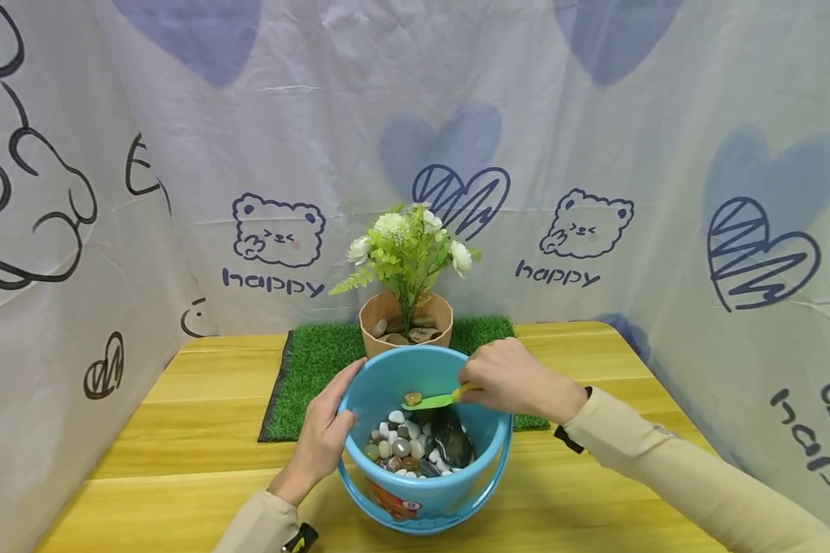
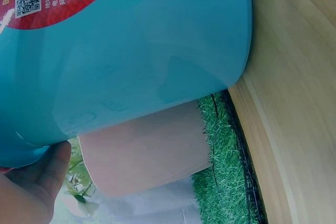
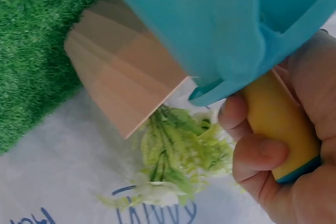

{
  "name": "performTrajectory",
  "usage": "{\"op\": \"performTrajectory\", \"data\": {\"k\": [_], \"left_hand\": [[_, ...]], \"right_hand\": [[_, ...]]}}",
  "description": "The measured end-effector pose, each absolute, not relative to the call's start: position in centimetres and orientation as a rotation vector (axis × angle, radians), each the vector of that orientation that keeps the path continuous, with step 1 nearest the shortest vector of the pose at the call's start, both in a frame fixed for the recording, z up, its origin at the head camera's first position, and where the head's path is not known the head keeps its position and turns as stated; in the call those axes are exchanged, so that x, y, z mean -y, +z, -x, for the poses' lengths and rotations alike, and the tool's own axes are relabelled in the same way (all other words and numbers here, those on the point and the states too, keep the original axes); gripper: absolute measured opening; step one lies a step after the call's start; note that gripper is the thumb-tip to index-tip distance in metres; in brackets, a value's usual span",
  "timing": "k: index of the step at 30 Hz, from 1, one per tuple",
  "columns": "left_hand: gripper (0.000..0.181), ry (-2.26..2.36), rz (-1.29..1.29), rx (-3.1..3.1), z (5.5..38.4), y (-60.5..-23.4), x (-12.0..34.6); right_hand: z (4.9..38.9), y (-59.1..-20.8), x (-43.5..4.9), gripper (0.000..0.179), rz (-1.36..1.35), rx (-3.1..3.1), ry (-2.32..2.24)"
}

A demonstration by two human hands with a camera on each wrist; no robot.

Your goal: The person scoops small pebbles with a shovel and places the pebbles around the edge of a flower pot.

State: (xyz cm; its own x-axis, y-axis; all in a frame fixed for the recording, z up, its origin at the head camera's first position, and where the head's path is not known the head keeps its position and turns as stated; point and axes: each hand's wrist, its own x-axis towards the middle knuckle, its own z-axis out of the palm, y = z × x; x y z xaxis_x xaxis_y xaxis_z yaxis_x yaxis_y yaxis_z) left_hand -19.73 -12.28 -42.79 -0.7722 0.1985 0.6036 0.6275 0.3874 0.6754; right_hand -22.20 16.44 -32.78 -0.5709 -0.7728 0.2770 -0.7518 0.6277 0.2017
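A light blue bucket [image 1: 459, 495] stands at the front of the table, its carrying handle hanging down in front. My left hand [image 1: 323, 430] grips its left rim, with the thumb toward the inside. Over the bucket's mouth, my right hand [image 1: 508, 376] holds a small trowel [image 1: 434, 401] with a green blade, fingers wrapped round its yellow handle [image 3: 283, 124]. One yellowish-brown pebble [image 1: 413, 399] rests on the blade. Many white, grey and brown pebbles [image 1: 400, 448] lie inside the bucket beside a large dark stone [image 1: 453, 439].
Right behind the bucket is a peach flowerpot [image 1: 406, 347] with stones and white artificial flowers [image 1: 408, 246]. It stands on a green turf mat [image 1: 318, 369]. Wooden tabletop [image 1: 200, 438] extends to both sides; a printed cloth [image 1: 360, 115] hangs around it.
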Motion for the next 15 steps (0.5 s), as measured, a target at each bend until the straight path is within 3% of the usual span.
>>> {"op": "performTrajectory", "data": {"k": [5,15], "left_hand": [[0.071,-1.356,0.715,2.222,19.8,-42.8,12.3],[0.071,-1.353,0.715,2.219,19.7,-42.9,12.3]], "right_hand": [[22.5,-33.4,-17.3,0.020,-1.257,2.449,-0.029],[22.7,-34.3,-18.0,0.012,-1.281,2.344,0.065]]}}
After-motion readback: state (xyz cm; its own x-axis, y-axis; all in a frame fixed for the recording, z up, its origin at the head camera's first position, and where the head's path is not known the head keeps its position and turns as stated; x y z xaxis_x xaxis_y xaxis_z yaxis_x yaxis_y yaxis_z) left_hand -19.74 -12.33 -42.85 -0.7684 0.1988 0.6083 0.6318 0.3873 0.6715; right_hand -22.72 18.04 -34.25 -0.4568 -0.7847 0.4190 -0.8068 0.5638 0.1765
